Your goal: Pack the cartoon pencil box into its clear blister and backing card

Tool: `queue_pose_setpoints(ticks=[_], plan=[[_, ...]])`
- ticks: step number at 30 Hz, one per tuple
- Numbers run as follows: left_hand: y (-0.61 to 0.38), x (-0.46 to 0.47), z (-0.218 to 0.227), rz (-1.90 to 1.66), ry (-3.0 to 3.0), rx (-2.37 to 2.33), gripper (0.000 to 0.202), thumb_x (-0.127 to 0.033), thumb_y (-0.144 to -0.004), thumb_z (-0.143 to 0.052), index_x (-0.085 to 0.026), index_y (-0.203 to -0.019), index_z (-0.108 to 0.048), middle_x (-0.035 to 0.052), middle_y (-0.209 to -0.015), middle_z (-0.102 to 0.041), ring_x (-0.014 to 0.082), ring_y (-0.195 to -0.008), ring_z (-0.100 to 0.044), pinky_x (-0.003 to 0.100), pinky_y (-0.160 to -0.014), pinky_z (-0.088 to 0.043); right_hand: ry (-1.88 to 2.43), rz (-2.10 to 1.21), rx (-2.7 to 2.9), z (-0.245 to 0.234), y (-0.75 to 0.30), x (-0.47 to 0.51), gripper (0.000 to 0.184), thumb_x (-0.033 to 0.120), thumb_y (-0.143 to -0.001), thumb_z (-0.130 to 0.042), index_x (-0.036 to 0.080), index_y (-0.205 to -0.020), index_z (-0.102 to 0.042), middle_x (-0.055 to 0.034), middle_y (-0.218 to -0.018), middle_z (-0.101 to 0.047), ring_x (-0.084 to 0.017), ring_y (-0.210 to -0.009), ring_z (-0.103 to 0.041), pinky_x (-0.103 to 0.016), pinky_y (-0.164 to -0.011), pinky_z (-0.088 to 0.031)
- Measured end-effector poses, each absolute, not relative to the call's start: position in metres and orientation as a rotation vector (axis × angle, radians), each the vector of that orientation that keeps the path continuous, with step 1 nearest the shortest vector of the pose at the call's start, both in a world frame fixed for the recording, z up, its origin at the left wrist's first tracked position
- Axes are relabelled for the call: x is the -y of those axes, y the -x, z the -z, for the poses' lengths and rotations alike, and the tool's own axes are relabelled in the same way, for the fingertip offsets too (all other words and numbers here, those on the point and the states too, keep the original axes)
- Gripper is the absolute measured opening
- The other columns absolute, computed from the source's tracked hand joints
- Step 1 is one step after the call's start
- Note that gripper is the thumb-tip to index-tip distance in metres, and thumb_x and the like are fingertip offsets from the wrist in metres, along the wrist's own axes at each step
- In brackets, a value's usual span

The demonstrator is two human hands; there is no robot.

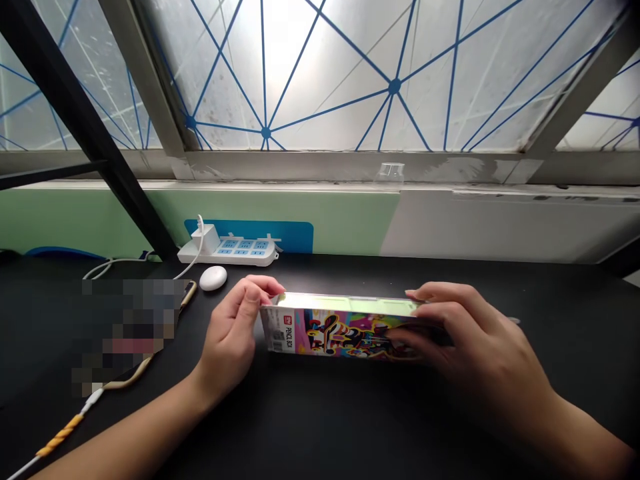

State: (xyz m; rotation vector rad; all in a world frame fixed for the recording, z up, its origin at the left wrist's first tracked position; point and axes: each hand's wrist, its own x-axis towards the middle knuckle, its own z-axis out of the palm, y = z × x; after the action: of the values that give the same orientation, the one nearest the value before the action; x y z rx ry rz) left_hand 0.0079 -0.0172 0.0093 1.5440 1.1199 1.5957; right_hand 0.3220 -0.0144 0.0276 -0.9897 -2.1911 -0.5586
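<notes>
At the right end of a printed box [345, 333], the thumb of the right hand [485, 347] is pressed against the front face while the other fingers are laid over the top edge, so that the box is gripped between them. The left end is held by the left hand [231, 333], its fingers closed about the upper corner and its thumb raised beside it. The box is placed between the two hands, in the middle of the view, with its long axis run from left to right, roughly along the far edge of the table, the right end slightly lower. The colourful front, marked "PENCIL BOX" near its left end, is turned toward the person, and a pale green upper side is shown; the right end is hidden by the hand. Whether the underside is touching the black table [320, 427] cannot be told. Beyond the left hand, a white rounded case [213, 278] is set near a white power strip [237, 252], into which an adapter [206, 238] is plugged. At the left, a cable is wrapped in an orange spiral [61, 435]. Behind, a green wall [355, 220] is topped by a window [340, 40] crossed with blue lines.
</notes>
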Motion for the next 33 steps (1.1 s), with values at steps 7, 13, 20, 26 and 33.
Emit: queue_pose_setpoints(ticks=[7, 13, 20, 26, 33], plan=[[0.006, 0.008, -0.012, -1.339, -1.709, -1.004, 0.036, -0.049, -0.106, -0.043, -0.026, -0.103, -0.071, 0.0086, -0.117, -0.068, 0.0287, -0.117, -0.061, 0.042, -0.105, -0.047, 0.803, 0.623, 2.42, -0.021, -0.297, 0.043, 0.02, 0.01, -0.096, -0.052, 0.022, -0.085, -0.063, -0.0123, -0.11, -0.074, -0.028, -0.093, -0.071, -0.043, -0.084, -0.056], [0.011, 0.009, -0.017, -0.675, -2.122, -1.093, 0.06, -0.041, -0.083, -0.08, -0.034, -0.14, -0.062, 0.0103, -0.16, -0.046, 0.0386, -0.152, -0.03, 0.055, -0.115, -0.042, 0.748, 0.661, 2.564, -0.001, -0.277, 0.039, 0.02, 0.007, -0.092, -0.053, 0.016, -0.08, -0.067, -0.016, -0.102, -0.074, -0.032, -0.095, -0.07, -0.044, -0.079, -0.059], [0.022, 0.002, -0.016, -0.453, -2.221, -1.226, 0.073, -0.048, -0.086, -0.076, -0.03, -0.151, -0.049, 0.0127, -0.158, -0.043, 0.0352, -0.144, -0.044, 0.049, -0.118, -0.039, 0.871, 0.145, 2.53, -0.002, -0.288, 0.028, 0.01, 0.029, -0.095, -0.061, 0.022, -0.089, -0.059, -0.0142, -0.115, -0.071, -0.029, -0.099, -0.069, -0.043, -0.081, -0.06], [0.024, -0.001, -0.013, -0.477, -2.242, -1.218, 0.074, -0.043, -0.083, -0.079, -0.032, -0.15, -0.05, 0.0112, -0.153, -0.047, 0.0349, -0.139, -0.048, 0.047, -0.116, -0.042, 1.169, -0.207, 2.463, -0.011, -0.315, 0.002, 0.046, 0.053, -0.09, -0.068, 0.024, -0.125, -0.057, -0.0182, -0.144, -0.058, -0.035, -0.126, -0.062, -0.05, -0.095, -0.057], [0.021, -0.003, -0.004, -0.563, -2.388, -1.172, 0.073, -0.039, -0.084, -0.078, -0.033, -0.15, -0.048, 0.0115, -0.148, -0.049, 0.035, -0.138, -0.045, 0.049, -0.116, -0.041, 1.387, -0.586, 2.517, -0.017, -0.332, -0.016, 0.087, 0.06, -0.077, -0.077, 0.027, -0.149, -0.044, -0.0133, -0.144, -0.06, -0.034, -0.124, -0.063, -0.047, -0.097, -0.057]])
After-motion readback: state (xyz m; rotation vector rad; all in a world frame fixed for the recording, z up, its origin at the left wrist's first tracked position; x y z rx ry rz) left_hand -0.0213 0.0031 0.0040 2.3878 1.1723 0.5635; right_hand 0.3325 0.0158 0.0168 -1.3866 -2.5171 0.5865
